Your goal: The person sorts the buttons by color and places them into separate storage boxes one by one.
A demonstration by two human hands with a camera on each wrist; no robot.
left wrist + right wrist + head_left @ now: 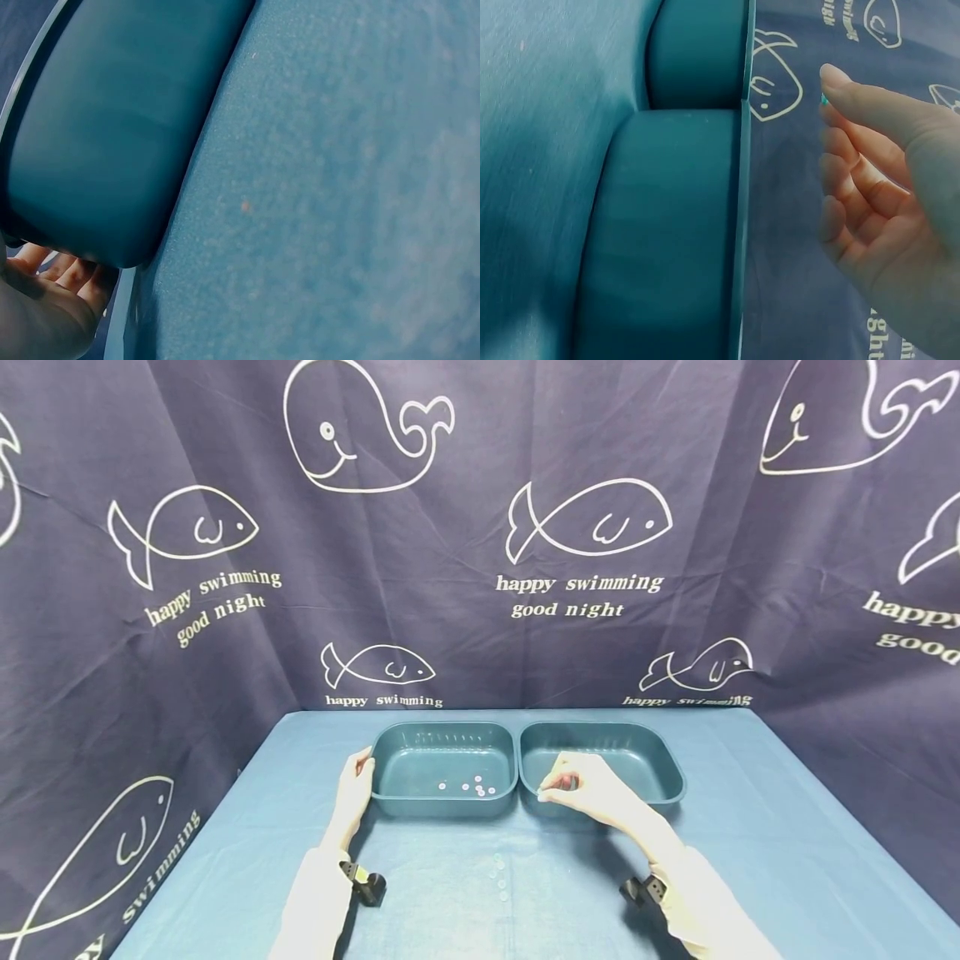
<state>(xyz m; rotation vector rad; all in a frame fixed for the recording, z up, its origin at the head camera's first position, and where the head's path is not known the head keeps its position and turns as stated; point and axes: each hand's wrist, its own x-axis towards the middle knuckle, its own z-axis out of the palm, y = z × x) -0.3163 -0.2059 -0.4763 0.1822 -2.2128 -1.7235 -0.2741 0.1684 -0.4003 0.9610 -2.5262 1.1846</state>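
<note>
My left hand (354, 785) rests at the left end of the left teal bin (442, 807), its fingers (75, 275) against the outer wall. Several small pinkish-white round pieces (478, 788) lie on that bin's floor. Above the front rim of the right teal bin (652, 789), my right hand (588, 783) pinches a tiny teal-green piece (824, 98) between thumb and fingertips. Most of this piece is covered, so its kind cannot be made out. A short line of several pale, see-through discs (502, 884) lies on the table in front of the bins.
Both bins stand side by side, touching, on a blue cloth-covered table (435, 877). Behind and beside the table hangs a dark curtain (465, 652) with white fish and whale drawings. Each wrist carries a small black camera (369, 888).
</note>
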